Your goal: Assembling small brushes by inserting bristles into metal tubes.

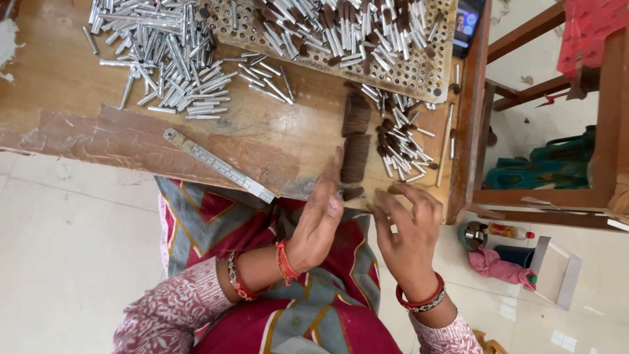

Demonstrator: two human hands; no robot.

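Two hands work at the desk (78,85) edge: the left hand (319,219), open, steadies a stack of brown discs (354,159), while the right hand (407,226) pinches something small, the discs looking light, thin and best gripped by their sides.

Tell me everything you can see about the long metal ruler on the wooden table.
The metal ruler is a long, narrow, flat strip, silver-grey and dull, with fine marks along its length. It lies flat and diagonally on the worn wooden table, one end up and to the left, the other reaching the table's near edge. It rests on a darker brown patch of the surface. Neither hand touches it; the left hand is nearest to its lower end. The loose metal tubes lie apart from it.
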